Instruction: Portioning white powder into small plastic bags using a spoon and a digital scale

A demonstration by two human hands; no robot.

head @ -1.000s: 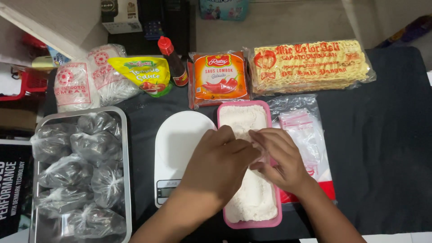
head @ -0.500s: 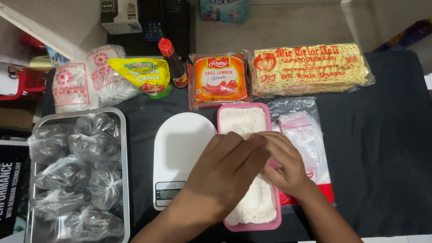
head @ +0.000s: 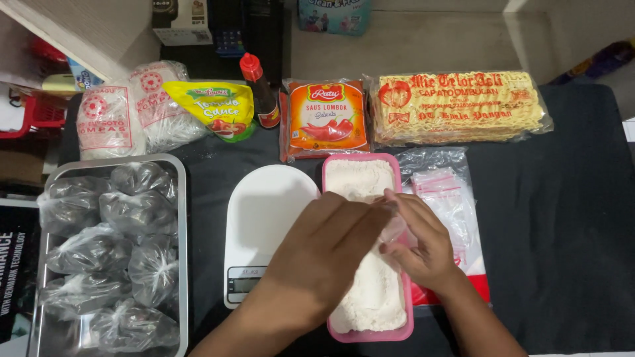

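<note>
We start at the pink tray (head: 402, 330) of white flour (head: 370, 297), which sits at the centre of our view on a bench (head: 562, 218) covered with black cloth. Over the flour our two hands meet on a small clear plastic bag (head: 395, 228). Our left hand (head: 331, 248) comes in from about 7 o'clock, palm down, its fingers (head: 370, 215) stretched nearly flat and close together, the tips touching the bag. Our right hand (head: 420, 244) comes in from about 5 o'clock, its fingers (head: 403, 201) curled and pinched on the bag's edge; how firmly the bag is gripped we cannot tell. Both forearms run off the bottom edge.

Just beside the tray at 9 o'clock lies a white kitchen scale (head: 264, 225) with its display near us. At 3 o'clock a stack of clear zip bags (head: 450, 198) lies touching the tray. At 12 o'clock lies an orange sauce packet (head: 327, 119), with a block of yellow noodles (head: 460, 106) at 1 o'clock. At 11 o'clock we see a dark sauce bottle (head: 261, 92) with a red cap, a yellow-green sauce pouch (head: 211, 109) and two bags of white noodles (head: 129, 116). Far at 9 o'clock a metal tray (head: 182, 218) holds knotted bags of dark sauce (head: 99, 251). Beyond the bench is pale floor (head: 430, 46).
</note>
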